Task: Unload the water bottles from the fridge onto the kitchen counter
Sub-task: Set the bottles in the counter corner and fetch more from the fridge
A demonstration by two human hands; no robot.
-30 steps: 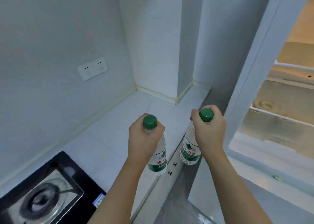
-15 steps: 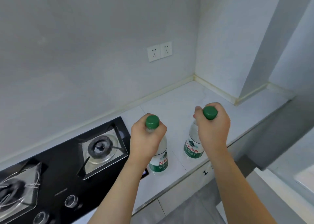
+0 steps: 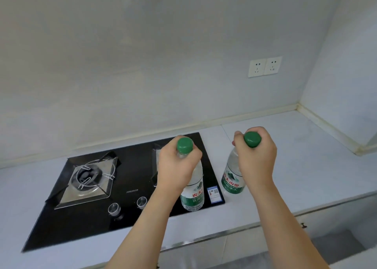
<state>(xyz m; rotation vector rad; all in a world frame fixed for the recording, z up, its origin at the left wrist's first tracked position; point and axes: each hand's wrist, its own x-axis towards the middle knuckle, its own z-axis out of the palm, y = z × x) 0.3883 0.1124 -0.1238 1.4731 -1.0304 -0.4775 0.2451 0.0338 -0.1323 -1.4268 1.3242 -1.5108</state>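
I hold two clear water bottles with green caps and green labels, one in each hand, by the neck. My left hand grips the left bottle, which hangs above the right edge of the black gas hob. My right hand grips the right bottle above the pale kitchen counter, just right of the hob. Both bottles are upright. I cannot tell whether their bases touch the surfaces below. The fridge is out of view.
The hob has a left burner, a right burner partly hidden behind my left hand, and two knobs at its front. A double wall socket sits above the counter. The counter runs right into a wall corner.
The view has swung left from the fridge to the hob and counter. Both hands have kept their grip on the bottles and carried them over the counter area.
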